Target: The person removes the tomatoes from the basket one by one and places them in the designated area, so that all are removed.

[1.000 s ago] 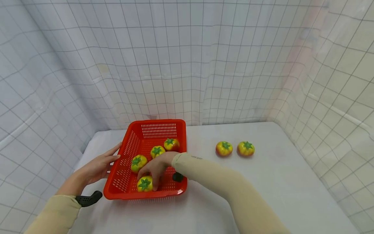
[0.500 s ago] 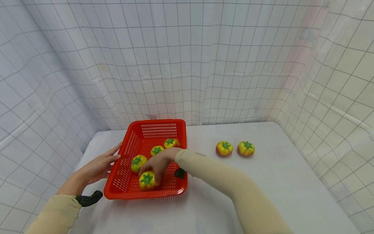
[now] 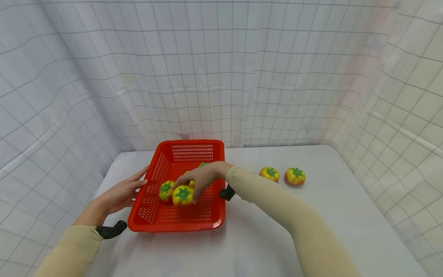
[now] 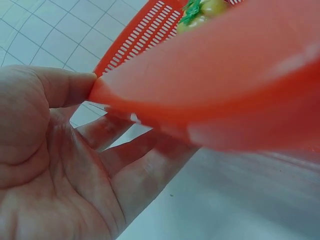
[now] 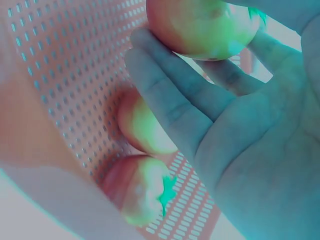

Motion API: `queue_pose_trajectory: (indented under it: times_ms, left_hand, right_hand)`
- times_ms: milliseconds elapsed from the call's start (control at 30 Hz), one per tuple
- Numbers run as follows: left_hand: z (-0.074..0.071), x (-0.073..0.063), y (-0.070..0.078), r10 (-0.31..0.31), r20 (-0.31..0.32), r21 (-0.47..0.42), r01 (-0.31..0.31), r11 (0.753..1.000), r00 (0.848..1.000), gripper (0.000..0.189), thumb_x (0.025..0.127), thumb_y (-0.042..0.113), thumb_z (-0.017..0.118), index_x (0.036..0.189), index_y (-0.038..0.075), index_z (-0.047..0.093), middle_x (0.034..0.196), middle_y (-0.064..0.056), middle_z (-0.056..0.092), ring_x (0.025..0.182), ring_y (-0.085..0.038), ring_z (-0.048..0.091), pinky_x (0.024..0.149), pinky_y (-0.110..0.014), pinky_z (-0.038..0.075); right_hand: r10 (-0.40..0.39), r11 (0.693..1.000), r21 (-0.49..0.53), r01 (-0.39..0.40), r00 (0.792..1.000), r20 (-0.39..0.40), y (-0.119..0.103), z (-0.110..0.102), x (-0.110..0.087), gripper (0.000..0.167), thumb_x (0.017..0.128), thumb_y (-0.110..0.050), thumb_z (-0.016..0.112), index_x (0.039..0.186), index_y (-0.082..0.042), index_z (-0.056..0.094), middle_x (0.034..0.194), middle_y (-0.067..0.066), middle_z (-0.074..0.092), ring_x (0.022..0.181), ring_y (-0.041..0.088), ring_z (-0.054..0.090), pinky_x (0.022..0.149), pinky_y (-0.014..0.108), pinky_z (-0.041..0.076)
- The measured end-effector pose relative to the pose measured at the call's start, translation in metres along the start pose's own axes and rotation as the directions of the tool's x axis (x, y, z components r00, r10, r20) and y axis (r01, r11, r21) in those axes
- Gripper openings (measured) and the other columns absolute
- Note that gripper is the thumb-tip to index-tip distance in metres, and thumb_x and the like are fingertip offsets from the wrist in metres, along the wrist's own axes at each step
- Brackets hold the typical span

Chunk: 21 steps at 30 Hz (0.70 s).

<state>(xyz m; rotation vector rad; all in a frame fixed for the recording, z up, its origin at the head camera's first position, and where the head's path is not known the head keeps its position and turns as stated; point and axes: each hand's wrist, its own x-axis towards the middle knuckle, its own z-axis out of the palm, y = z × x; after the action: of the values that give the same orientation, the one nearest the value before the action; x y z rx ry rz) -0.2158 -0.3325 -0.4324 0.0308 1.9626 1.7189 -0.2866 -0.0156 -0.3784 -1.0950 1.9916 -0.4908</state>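
Held fruit [image 3: 182, 196] shifted over the last second: from close by the near wall of the red basket [image 3: 173, 227] to nearer its middle, the right hand [image 3: 203, 177] travelling with it. Hands: well apart. Right hand has the fruit clamped between thumb and fingers, leafy green top facing up, within the basket's outline. Left hand [image 3: 122, 195] grips the basket's left rim; left wrist view shows the thumb at the edge, other fingers beneath.

Also in the basket: a left-hand fruit [image 3: 166, 191], overlapped by the held one in the head view (contact cannot be told), plus two others mostly hidden behind the right hand. All yellow and red with green tops.

Counter [image 3: 263, 250], white, carries the basket and two more fruits [image 3: 295, 176] to the right, near each other; a beige sleeve [image 3: 287, 209] partly covers the nearer one. Behind: white grid-lined sheeting [image 3: 194, 57].
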Motion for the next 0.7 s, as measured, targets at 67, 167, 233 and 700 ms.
queue_pose_trajectory:
  times_ms: [67, 167, 233, 700]
  left_hand:
    - [0.001, 0.001, 0.001, -0.002, -0.004, -0.003, 0.002, 1.000, 1.000, 0.072, 0.111, 0.033, 0.043, 0.164, 0.033, -0.005, 0.163, -0.029, 0.021, 0.119, -0.032, 0.062, 0.092, -0.056, 0.055]
    - [0.002, 0.002, 0.001, -0.007, -0.006, -0.013, 0.007, 1.000, 1.000, 0.071, 0.111, 0.031, 0.043, 0.164, 0.033, -0.005, 0.163, -0.028, 0.021, 0.119, -0.031, 0.062, 0.092, -0.056, 0.055]
    - [0.002, 0.002, 0.001, -0.009, -0.003, -0.023, 0.009, 1.000, 1.000, 0.071, 0.111, 0.030, 0.043, 0.164, 0.034, -0.004, 0.163, -0.028, 0.021, 0.119, -0.031, 0.062, 0.092, -0.055, 0.055]
    - [0.005, -0.002, 0.016, -0.062, -0.035, 0.002, 0.062, 0.998, 0.997, 0.069, 0.112, 0.024, 0.041, 0.165, 0.030, -0.003, 0.159, -0.030, 0.029, 0.114, -0.032, 0.064, 0.090, -0.052, 0.057]
  right_hand:
    - [-0.024, 0.999, 0.036, 0.025, 0.999, -0.021, 0.003, -0.004, -0.007, 0.070, 0.083, -0.020, 0.084, 0.143, -0.043, 0.055, 0.131, -0.014, 0.052, 0.121, 0.011, 0.046, 0.088, 0.031, 0.055]
    - [-0.066, 0.994, 0.090, 0.069, 0.997, -0.042, 0.009, -0.008, -0.017, 0.068, 0.083, -0.019, 0.084, 0.141, -0.040, 0.055, 0.132, -0.011, 0.053, 0.122, 0.015, 0.049, 0.088, 0.033, 0.057]
    - [-0.089, 0.990, 0.108, 0.094, 0.994, -0.056, 0.013, -0.010, -0.024, 0.066, 0.085, -0.018, 0.083, 0.141, -0.039, 0.055, 0.133, -0.009, 0.053, 0.123, 0.017, 0.049, 0.089, 0.032, 0.057]
    - [-0.125, 0.977, 0.155, 0.150, 0.979, -0.160, 0.030, -0.026, -0.066, 0.070, 0.085, -0.016, 0.075, 0.148, -0.036, 0.050, 0.142, -0.009, 0.049, 0.131, 0.022, 0.045, 0.095, 0.035, 0.054]
